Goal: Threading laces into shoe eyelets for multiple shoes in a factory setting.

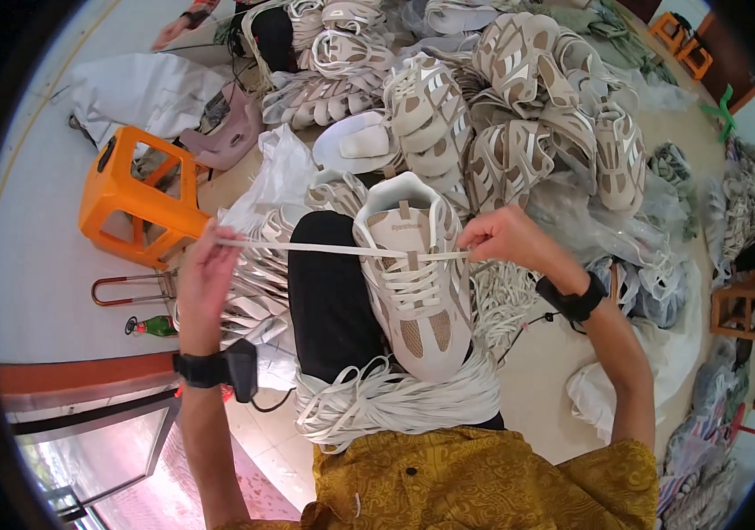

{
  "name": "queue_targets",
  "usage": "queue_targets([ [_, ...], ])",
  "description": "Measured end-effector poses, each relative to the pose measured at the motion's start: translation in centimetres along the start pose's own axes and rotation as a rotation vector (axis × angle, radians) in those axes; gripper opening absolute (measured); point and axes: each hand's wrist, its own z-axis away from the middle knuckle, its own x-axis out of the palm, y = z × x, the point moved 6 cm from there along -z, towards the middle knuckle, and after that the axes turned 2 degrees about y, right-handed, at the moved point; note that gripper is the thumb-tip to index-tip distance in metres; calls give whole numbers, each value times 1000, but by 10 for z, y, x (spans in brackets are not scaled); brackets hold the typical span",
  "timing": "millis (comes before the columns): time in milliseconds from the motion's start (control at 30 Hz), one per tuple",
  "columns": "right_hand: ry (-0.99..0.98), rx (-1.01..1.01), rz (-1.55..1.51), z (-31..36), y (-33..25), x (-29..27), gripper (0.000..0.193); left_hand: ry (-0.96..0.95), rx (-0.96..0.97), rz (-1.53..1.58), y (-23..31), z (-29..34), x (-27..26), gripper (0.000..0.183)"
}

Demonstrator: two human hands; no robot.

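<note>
A beige and white sneaker (pixel 417 331) rests on my lap with its toe toward me, laced across most of its front. From its upper eyelets a flat white shoelace (pixel 324 248) runs taut to both sides. My left hand (pixel 208 265) pinches one end, out to the left beyond my dark trouser leg (pixel 329 296). Close to the shoe's right side, my right hand (pixel 505 238) has its fingers closed on the other end. A thick bundle of loose white laces (pixel 377 402) lies across my lap below the toe.
Heaped sneakers (pixel 519 150) fill the floor ahead. An orange plastic stool (pixel 143 199) lies tipped at the left, near a green bottle (pixel 155 326). More laces (pixel 505 305) hang right of the shoe. Another person's hand (pixel 170 31) shows at the far left.
</note>
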Motion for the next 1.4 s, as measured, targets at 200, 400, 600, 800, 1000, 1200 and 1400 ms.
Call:
queue_targets([
  [200, 0, -394, 584, 0, 20, -24, 9, 311, 289, -208, 61, 6, -126, 27],
  [400, 171, -461, 1031, 34, 34, -54, 12, 357, 401, -1327, 145, 60, -262, 34],
  [600, 433, -256, 1539, 75, 43, -108, 10, 457, 379, -1400, 185, 59, -309, 39],
  [800, 395, 482, 1077, 129, 131, -183, 7, 412, 448, -781, 201, 51, -354, 26],
  [1000, 833, 114, -947, 139, 187, -177, 25, 418, 310, -613, 129, 23, -245, 23],
  [1200, 1116, -130, -1009, 211, 258, -284, 24, -138, 473, -1002, 2, 26, 33, 23],
  [1400, 1473, -233, -960, 272, 274, -344, 19, -304, 507, -1149, -79, 45, 119, 10],
])
